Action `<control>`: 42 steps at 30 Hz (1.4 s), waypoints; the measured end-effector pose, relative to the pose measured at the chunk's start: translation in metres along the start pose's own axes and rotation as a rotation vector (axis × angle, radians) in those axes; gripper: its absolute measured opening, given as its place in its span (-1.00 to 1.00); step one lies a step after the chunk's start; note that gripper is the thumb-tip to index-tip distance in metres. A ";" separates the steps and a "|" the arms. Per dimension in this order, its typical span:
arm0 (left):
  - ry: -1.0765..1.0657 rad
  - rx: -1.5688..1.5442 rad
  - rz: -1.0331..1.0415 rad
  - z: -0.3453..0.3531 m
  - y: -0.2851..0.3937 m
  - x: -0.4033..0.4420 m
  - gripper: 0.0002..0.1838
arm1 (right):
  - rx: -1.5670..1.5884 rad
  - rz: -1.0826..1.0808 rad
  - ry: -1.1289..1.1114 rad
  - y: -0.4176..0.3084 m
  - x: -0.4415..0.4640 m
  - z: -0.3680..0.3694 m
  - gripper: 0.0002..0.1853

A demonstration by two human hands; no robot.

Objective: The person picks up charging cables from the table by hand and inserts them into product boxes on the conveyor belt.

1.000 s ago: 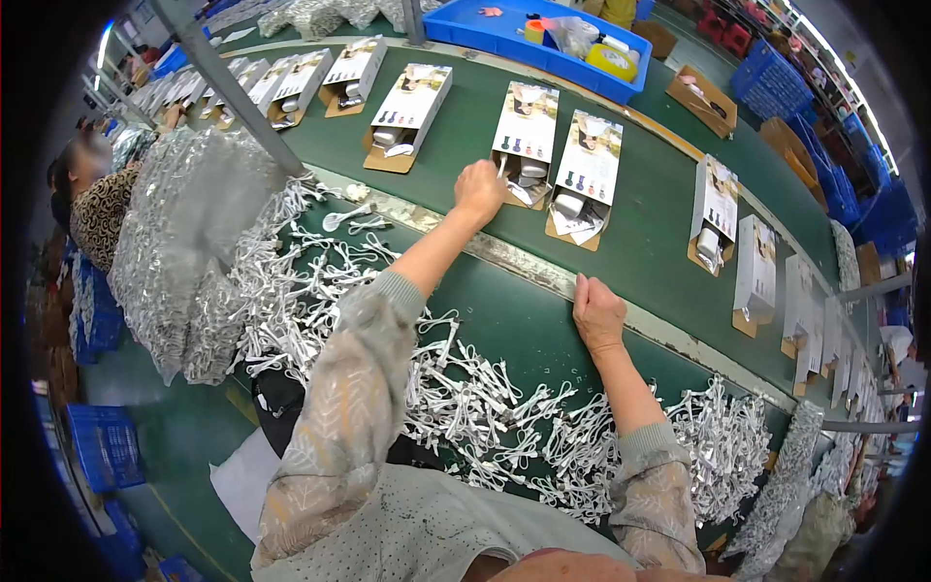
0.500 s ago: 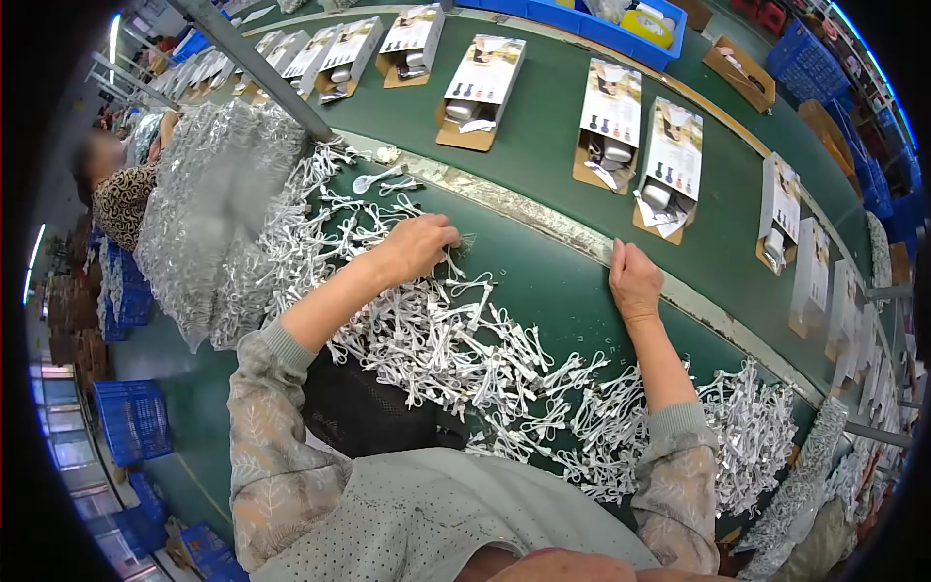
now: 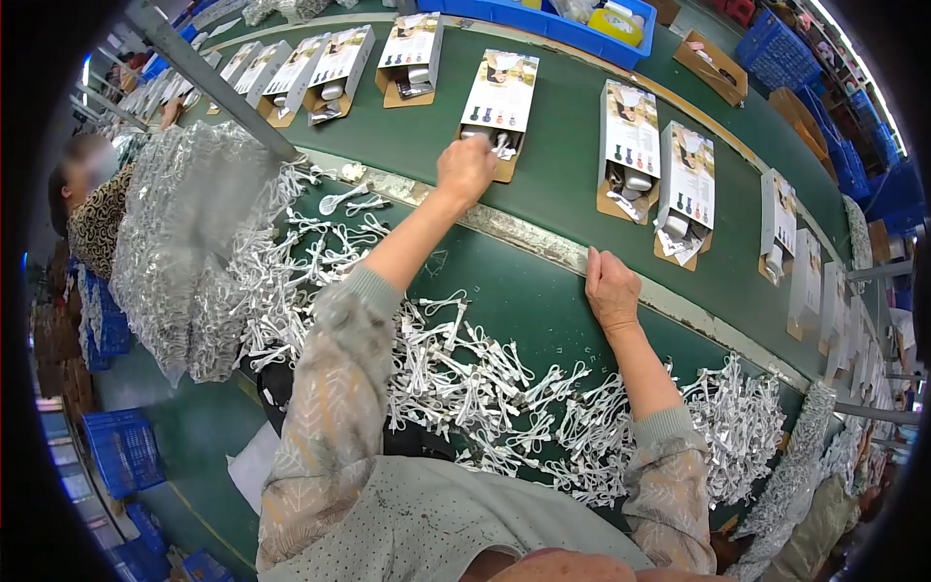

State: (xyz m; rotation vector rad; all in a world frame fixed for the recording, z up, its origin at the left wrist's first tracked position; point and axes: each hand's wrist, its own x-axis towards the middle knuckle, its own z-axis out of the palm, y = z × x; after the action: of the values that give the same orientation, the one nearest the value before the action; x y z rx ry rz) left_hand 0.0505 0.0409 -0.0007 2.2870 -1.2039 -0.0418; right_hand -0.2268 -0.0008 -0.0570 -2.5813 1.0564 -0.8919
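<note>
My left hand [image 3: 465, 171] reaches across the metal rail to the open lower end of a printed box [image 3: 500, 92]. Its fingers are closed, and a white cable [image 3: 502, 145] shows beside them at the box opening; most of the grip is hidden. My right hand [image 3: 613, 291] is closed in a loose fist against the worn rail [image 3: 543, 233], and whatever it may hold is hidden. Below both hands, a heap of short white USB cables [image 3: 465, 373] spreads over the green work surface [image 3: 514, 291].
Several similar open boxes [image 3: 628, 136] line the green belt [image 3: 562, 97] beyond the rail. Bagged cables [image 3: 184, 252] pile up at the left, near a seated person [image 3: 97, 209]. A grey post [image 3: 213, 82] stands at upper left; a blue bin [image 3: 553, 24] sits at the back.
My left hand has moved from the cable heap up over the rail to the box opening. My right hand stays at the rail. The camera view has shifted slightly.
</note>
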 end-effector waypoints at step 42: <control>0.049 -0.184 -0.086 0.073 0.023 0.079 -0.71 | 0.033 -0.015 -0.024 -0.004 0.005 0.009 -0.71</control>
State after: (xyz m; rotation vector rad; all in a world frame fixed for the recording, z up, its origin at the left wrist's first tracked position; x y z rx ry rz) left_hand 0.0606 -0.0636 -0.0346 2.1647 -1.0327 -0.1227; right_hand -0.2164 -0.0019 -0.0602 -2.5696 1.0084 -0.8727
